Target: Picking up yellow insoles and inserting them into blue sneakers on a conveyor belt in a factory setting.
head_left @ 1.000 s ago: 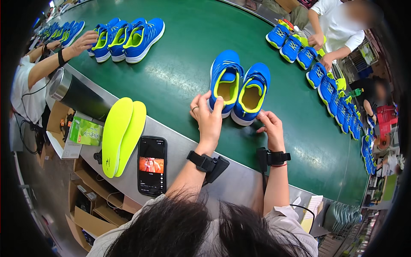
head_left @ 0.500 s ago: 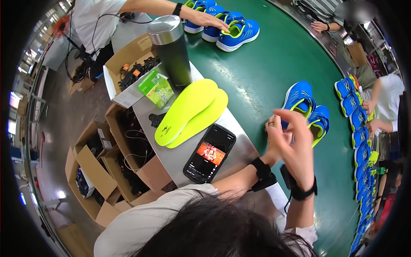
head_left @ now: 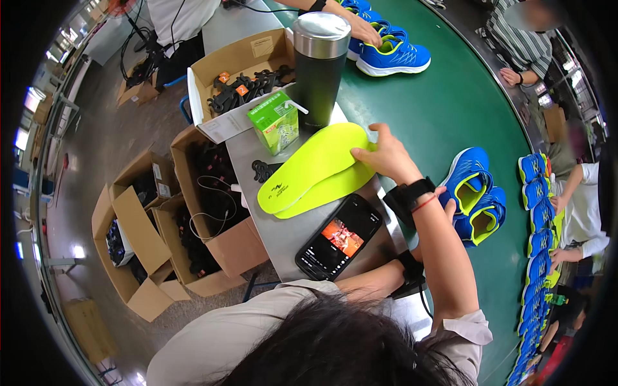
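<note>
My right hand (head_left: 390,156) is at the toe end of two overlapping neon-yellow insoles (head_left: 315,168). Its thumb lies on the upper insole and the index finger curls past the edge; the other fingers are mostly hidden. My left hand (head_left: 448,201) is largely covered by my right forearm. Only a few fingertips show, beside a blue shoe (head_left: 468,177) with a lime lining. A second blue shoe (head_left: 487,219) stands against the first on the green table. Both my wrists wear black straps.
A phone (head_left: 339,237) lies below the insoles on the metal ledge. Behind them stand a green carton (head_left: 275,123) with a straw and a black tumbler (head_left: 318,77). Open boxes (head_left: 212,103) line the left. Co-workers handle shoes at the far end and along the right-hand row (head_left: 535,241).
My right hand has swung left from above the shoe pair onto the insoles. The view has shifted, and my left hand is now mostly hidden by the right forearm.
</note>
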Demonstrator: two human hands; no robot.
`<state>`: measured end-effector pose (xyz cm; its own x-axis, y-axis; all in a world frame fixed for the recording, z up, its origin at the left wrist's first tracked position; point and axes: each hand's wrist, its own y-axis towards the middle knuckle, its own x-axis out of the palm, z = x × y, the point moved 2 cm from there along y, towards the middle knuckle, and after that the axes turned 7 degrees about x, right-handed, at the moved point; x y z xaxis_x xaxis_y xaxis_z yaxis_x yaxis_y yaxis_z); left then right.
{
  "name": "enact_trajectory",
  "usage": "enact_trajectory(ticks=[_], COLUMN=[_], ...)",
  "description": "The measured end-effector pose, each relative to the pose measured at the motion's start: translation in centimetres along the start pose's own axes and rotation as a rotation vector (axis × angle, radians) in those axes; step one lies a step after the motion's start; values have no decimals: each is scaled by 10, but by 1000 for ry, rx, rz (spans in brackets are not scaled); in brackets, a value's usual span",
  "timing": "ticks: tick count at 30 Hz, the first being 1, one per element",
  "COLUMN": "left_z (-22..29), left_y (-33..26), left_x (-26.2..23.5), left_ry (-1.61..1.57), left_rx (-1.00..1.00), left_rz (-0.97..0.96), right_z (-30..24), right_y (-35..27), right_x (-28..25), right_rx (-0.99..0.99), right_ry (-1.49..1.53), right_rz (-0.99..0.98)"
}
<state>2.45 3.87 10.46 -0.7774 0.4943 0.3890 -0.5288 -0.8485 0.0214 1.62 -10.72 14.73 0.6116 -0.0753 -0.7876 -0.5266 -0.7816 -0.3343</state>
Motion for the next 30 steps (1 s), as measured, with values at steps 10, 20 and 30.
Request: enact_trajectory(ticks=[10,20,30], left_z=[-7,3,-1], left_y=[-4,-2,15], left_x=[-10,-3,-14], left_ry=[189,237,223], left_rx=[420,617,93], left_rz=[82,136,25], right_z=[-3,-13,-41], right_y=[0,-8,-24], right_x=[-19,-19,-6], right_rx=[3,-154,-331], right_ry=[264,12,-152], right_rz=[76,-87,71])
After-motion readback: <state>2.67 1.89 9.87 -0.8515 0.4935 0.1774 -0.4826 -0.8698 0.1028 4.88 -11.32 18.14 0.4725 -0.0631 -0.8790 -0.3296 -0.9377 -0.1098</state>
